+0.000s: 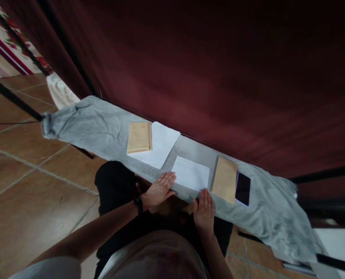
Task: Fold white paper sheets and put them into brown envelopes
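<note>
A white sheet of paper [191,173], perhaps folded, lies flat on the grey cloth in front of me. My left hand [159,190] rests flat at its left near corner, fingers stretched out. At the near right corner lies my right hand [204,213], its fingers straight and the thumb a little apart. Neither hand grips anything. To the left, a stack of brown envelopes [139,136] sits on larger white sheets [164,141]. Just right of the white sheet is another brown envelope or small stack [224,179].
A dark-screened phone [243,189] lies beside the right-hand envelope. The grey cloth [99,120] covers a long narrow surface, wrinkled at both ends. Behind it hangs a dark red curtain [189,77]. Black metal bars [12,97] stand at the left, above a tiled floor [30,174].
</note>
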`<move>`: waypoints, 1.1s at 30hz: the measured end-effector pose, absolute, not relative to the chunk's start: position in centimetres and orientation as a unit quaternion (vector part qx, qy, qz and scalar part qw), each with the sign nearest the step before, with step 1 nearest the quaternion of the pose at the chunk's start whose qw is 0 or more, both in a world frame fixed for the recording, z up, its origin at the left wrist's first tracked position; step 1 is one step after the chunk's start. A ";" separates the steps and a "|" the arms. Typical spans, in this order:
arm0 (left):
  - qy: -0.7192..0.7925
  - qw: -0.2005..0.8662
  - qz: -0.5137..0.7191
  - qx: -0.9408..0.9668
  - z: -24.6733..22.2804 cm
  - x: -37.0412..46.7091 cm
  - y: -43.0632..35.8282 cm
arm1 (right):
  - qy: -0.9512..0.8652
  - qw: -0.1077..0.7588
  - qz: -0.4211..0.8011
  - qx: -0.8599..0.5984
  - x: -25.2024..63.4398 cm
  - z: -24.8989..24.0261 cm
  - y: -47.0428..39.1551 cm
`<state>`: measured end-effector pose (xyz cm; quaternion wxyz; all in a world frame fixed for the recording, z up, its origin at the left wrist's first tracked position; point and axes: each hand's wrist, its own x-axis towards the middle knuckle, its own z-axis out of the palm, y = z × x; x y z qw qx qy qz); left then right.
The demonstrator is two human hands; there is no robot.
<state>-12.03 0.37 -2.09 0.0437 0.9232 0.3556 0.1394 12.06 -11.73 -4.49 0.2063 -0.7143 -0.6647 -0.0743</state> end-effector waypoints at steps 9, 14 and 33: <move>0.355 0.076 0.156 0.919 -2.0 -5.4 2.2 | -0.712 0.253 0.025 -0.655 10.9 -2.9 -4.8; 0.376 0.083 0.120 0.915 -2.9 -3.2 4.4 | -0.708 0.232 0.044 -0.665 10.6 -3.7 -0.1; 0.452 0.055 0.144 0.879 -3.4 -4.6 8.4 | -0.614 0.222 -0.036 -0.757 12.1 -5.1 2.7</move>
